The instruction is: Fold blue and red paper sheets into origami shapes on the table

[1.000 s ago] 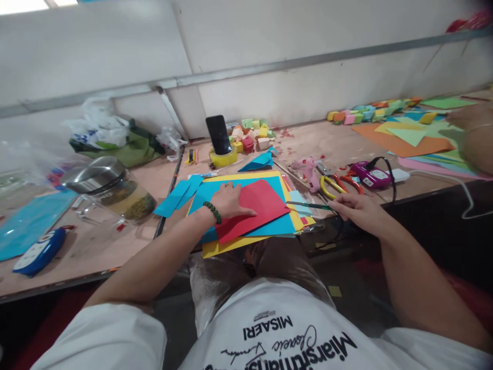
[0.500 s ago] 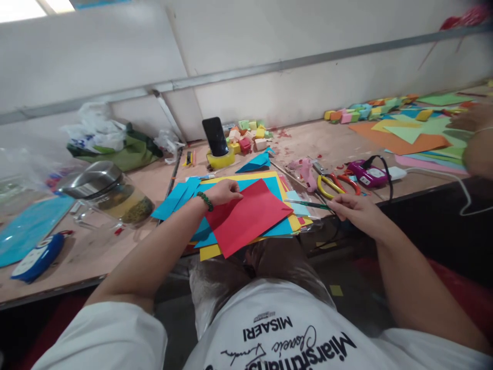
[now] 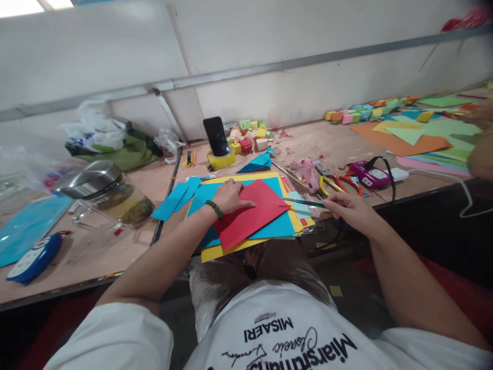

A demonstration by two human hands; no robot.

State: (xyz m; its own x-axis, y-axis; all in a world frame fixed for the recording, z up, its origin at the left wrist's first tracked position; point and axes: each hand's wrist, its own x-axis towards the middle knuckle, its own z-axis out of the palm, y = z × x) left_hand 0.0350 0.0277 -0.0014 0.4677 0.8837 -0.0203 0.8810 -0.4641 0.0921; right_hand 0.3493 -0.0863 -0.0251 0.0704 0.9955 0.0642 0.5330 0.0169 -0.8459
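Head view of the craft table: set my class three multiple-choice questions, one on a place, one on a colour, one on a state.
1. Where does the phone stand?
A. In a roll of yellow tape
B. On the red sheet
C. In the glass jar

2. What colour is the sheet under the left hand?
A. Green
B. Red
C. White

3. What is the right hand doing?
A. Resting flat and empty
B. Holding scissors
C. Pinching a thin green stick

Answers:
1. A: the phone is propped upright in the tape roll at the back of the table.
2. B: the left hand presses on the red sheet, which tops the blue and yellow sheets.
3. C: the right hand closes its fingers on the end of the stick, whose tip reaches the red sheet's corner.
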